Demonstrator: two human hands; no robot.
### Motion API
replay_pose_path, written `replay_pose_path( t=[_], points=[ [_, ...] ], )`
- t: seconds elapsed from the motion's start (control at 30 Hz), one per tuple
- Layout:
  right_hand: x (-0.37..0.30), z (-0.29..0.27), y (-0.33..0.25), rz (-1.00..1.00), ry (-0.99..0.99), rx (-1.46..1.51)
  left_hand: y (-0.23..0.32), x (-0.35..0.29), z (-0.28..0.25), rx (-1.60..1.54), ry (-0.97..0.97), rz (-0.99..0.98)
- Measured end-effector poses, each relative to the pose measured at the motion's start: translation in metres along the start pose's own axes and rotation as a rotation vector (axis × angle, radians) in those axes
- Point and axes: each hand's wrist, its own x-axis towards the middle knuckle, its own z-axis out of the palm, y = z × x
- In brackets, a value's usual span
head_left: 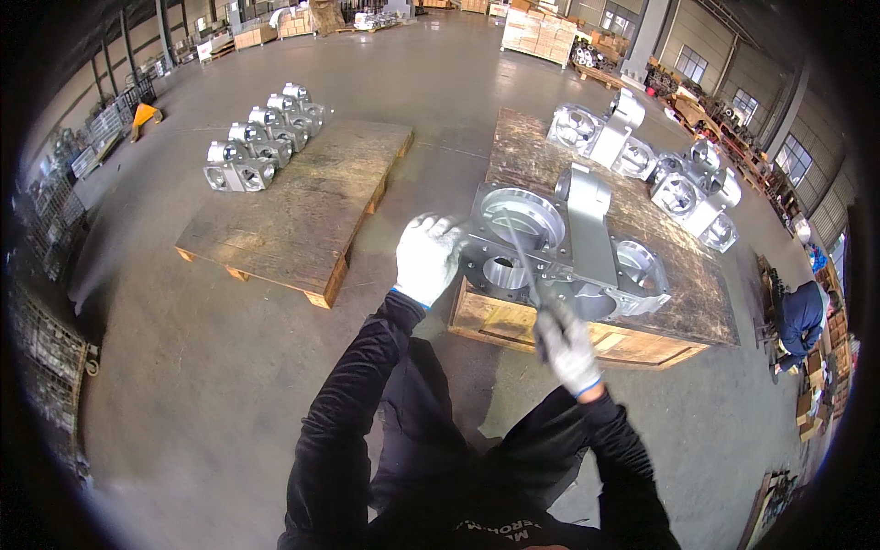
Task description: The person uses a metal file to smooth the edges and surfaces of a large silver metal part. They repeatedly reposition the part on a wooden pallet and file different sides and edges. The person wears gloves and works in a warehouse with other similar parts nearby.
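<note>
A large silvery metal housing (591,229) with several round bores lies on the near end of the right wooden platform. My right hand (566,346), in a white glove, is closed around the handle of a long thin file (519,246). The file slants up and to the left over the housing, its tip across the large left bore. My left hand (428,257), also gloved, is beside the housing's left edge with its fingers curled. What lies inside those fingers is hidden, and I cannot tell whether they touch the edge.
More metal housings (600,133) stand farther back on the right wooden platform (678,325). At the left is a low wooden platform (293,215) with a row of similar castings (266,137). Another person (800,321) in dark blue bends at the far right. Crates (536,38) stand behind.
</note>
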Motion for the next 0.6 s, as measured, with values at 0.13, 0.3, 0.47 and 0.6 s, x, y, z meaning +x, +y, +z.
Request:
replay_pose_path(
  t=[0.13,0.3,0.47,0.6],
  points=[
    [-0.058,0.072,0.025,0.201,0.022,0.389,-0.007,0.009,0.009,-0.023,0.051,0.114],
    [-0.056,0.117,0.017,0.604,-0.177,0.804,-0.013,0.034,0.004,0.059,-0.107,0.102],
    [0.009,0.129,0.046,0.651,-0.126,0.871,0.000,0.079,0.008,0.000,-0.100,0.173],
    [0.067,0.133,0.053,0.672,-0.127,1.510,0.028,0.113,0.029,-0.009,-0.516,0.134]
  ],
)
